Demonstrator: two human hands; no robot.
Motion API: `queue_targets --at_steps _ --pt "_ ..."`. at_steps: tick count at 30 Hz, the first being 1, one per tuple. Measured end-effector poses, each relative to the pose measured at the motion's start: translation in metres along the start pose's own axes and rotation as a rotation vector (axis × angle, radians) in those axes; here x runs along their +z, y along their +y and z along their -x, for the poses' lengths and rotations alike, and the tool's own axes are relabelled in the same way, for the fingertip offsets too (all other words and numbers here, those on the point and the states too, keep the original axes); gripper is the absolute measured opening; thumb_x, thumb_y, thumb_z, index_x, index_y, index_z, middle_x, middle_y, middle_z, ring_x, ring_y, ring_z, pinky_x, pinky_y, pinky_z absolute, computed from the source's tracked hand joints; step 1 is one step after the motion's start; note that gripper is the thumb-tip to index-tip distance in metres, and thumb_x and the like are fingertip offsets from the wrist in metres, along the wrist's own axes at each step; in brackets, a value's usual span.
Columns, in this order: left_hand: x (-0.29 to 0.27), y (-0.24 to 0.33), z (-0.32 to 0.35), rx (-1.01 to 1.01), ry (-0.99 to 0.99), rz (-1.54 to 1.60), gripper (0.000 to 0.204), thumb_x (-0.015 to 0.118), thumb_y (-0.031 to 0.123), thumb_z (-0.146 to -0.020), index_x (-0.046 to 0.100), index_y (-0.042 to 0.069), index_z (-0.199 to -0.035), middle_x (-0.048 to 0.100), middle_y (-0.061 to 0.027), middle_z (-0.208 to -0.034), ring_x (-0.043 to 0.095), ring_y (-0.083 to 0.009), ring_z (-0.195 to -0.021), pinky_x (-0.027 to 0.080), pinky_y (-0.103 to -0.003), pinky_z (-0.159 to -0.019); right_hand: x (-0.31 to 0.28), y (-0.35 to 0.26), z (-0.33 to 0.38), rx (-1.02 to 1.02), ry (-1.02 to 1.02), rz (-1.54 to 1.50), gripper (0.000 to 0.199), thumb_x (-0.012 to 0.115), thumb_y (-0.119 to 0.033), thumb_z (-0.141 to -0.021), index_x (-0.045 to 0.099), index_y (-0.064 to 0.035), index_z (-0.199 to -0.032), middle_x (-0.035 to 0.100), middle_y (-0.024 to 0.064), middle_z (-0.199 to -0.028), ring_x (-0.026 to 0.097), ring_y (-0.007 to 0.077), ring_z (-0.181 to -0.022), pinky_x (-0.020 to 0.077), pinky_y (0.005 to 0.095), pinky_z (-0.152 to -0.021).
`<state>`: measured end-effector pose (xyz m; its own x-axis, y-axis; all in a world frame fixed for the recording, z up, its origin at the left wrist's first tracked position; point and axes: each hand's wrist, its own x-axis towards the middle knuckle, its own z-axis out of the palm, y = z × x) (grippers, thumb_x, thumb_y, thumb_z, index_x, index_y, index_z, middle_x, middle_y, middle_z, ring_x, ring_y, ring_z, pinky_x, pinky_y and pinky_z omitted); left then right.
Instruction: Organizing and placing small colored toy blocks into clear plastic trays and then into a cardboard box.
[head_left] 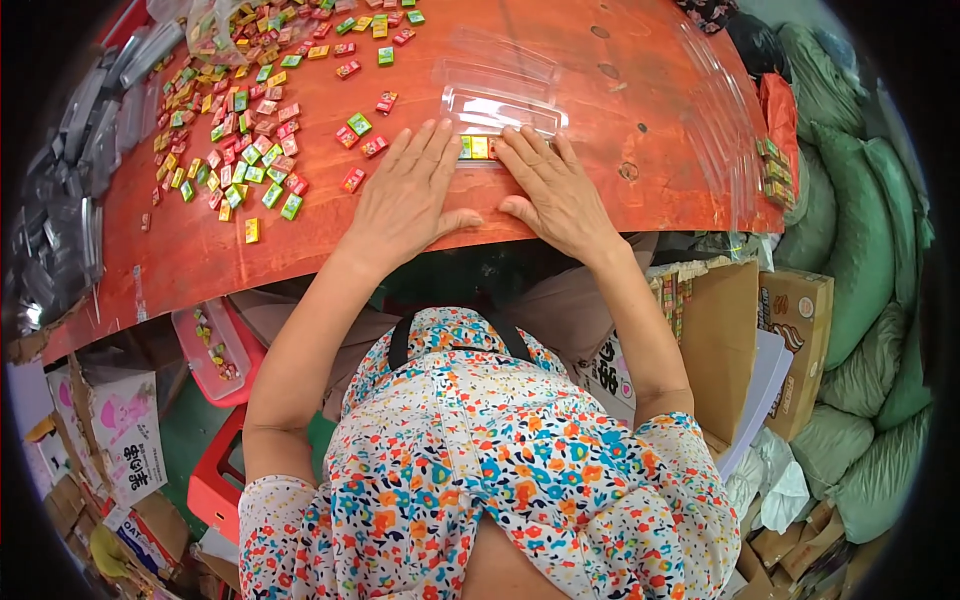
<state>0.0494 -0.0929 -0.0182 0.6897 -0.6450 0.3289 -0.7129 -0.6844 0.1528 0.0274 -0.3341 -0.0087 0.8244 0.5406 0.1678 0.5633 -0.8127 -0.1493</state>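
A clear plastic case lies near the front edge of the red table, its transparent lid raised on the far side. In its near part sits a row of small yellow, green and red boxes, partly covered by my fingers. My left hand is laid flat over the row's left end, fingers stretched forward. From the other side my right hand covers the right end, also with straight fingers. Both thumbs point inward without meeting. Neither hand is closed round anything.
Many loose small boxes are scattered across the table's left side. Clear plastic cases lie along its right, near filled packs. More plastic cases pile up at left. Below are a pink bin, an open carton and green sacks.
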Motion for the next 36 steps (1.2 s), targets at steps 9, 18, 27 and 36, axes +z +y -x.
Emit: queue_targets --at_steps 9,18,27,36 --pt "-0.003 0.036 0.017 -0.121 0.010 0.161 0.090 0.067 0.053 -0.081 0.036 -0.002 -0.145 0.034 -0.0214 -0.152 0.030 -0.0353 -0.144 0.023 -0.048 -0.118 -0.012 -0.003 0.023 -0.023 -0.007 -0.021 0.061 0.049 -0.043 -0.098 0.040 -0.0099 -0.148 0.039 0.0117 -0.153 0.033 0.0281 -0.143 0.0164 0.0478 -0.120" --pt "-0.038 -0.024 0.051 -0.289 0.254 0.040 0.031 0.059 0.005 -0.082 0.063 0.001 -0.112 0.061 -0.0138 -0.113 0.058 -0.0309 -0.104 0.049 -0.043 -0.086 -0.006 -0.034 -0.084 -0.125 0.286 -0.231 0.025 0.064 -0.016 -0.091 0.066 -0.0077 -0.114 0.065 0.0112 -0.119 0.062 0.0312 -0.108 0.0491 0.0418 -0.090" --pt "-0.038 -0.016 0.072 -0.413 0.275 0.064 0.026 0.070 0.013 -0.080 0.064 0.003 -0.103 0.056 -0.0096 -0.093 0.056 -0.0277 -0.089 0.048 -0.040 -0.078 0.015 -0.048 -0.168 -0.398 0.157 -0.044 0.026 0.063 -0.012 -0.088 0.066 -0.0101 -0.114 0.066 0.0093 -0.110 0.060 0.0293 -0.104 0.0477 0.0401 -0.087" --pt "-0.041 -0.013 0.077 -0.475 0.305 0.064 0.026 0.073 0.016 -0.077 0.063 0.004 -0.098 0.054 -0.0080 -0.089 0.055 -0.0260 -0.086 0.047 -0.038 -0.076 0.011 -0.054 -0.141 -0.283 0.245 -0.172 0.026 0.066 -0.011 -0.086 0.065 -0.0057 -0.112 0.067 0.0098 -0.107 0.060 0.0302 -0.100 0.0467 0.0416 -0.085"
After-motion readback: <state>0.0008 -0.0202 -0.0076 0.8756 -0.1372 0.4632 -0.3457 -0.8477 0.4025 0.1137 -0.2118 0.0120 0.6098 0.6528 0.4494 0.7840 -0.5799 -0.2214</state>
